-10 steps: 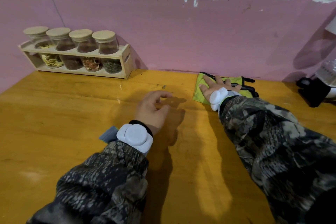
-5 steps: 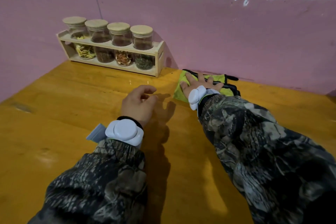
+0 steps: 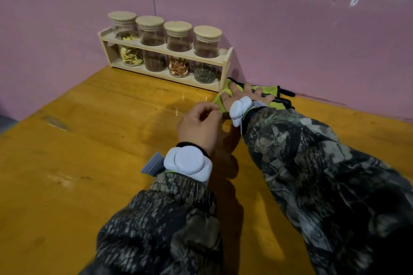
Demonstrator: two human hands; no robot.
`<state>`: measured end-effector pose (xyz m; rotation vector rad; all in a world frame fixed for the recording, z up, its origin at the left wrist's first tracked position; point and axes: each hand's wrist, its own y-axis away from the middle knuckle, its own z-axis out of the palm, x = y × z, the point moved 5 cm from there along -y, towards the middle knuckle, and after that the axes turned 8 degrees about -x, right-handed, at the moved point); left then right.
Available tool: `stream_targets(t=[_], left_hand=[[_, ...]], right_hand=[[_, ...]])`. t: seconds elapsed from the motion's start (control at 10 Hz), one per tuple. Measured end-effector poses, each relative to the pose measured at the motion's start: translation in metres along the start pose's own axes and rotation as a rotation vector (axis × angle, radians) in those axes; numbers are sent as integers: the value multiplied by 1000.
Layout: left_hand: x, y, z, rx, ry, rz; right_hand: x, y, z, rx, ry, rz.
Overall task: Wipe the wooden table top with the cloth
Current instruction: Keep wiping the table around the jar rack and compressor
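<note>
if a stroke is carried left, the rack (image 3: 165,60) could be knocked and its jars tipped, since its end is just beside the wiping. left hand (image 3: 199,127) is noted loosely curled, nothing held, just beside the cloth (image 3: 269,91). cloth is pressed to the table (image 3: 89,140) under the right hand (image 3: 243,96), fingers spread flat, by the wall.

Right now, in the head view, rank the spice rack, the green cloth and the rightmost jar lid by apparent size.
1. spice rack
2. green cloth, partly under the right hand
3. rightmost jar lid
</note>
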<state>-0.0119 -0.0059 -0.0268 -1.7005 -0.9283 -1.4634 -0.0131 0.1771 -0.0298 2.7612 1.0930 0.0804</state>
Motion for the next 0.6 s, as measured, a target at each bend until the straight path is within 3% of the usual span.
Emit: stream_targets(t=[0.2,0.6], left_hand=[[4,5,-1,-45,-20,27],[32,44,1,-132,-178,57]], right_hand=[[3,6,-1,23,-67,-57],[52,110,-26,235,-412,-256]])
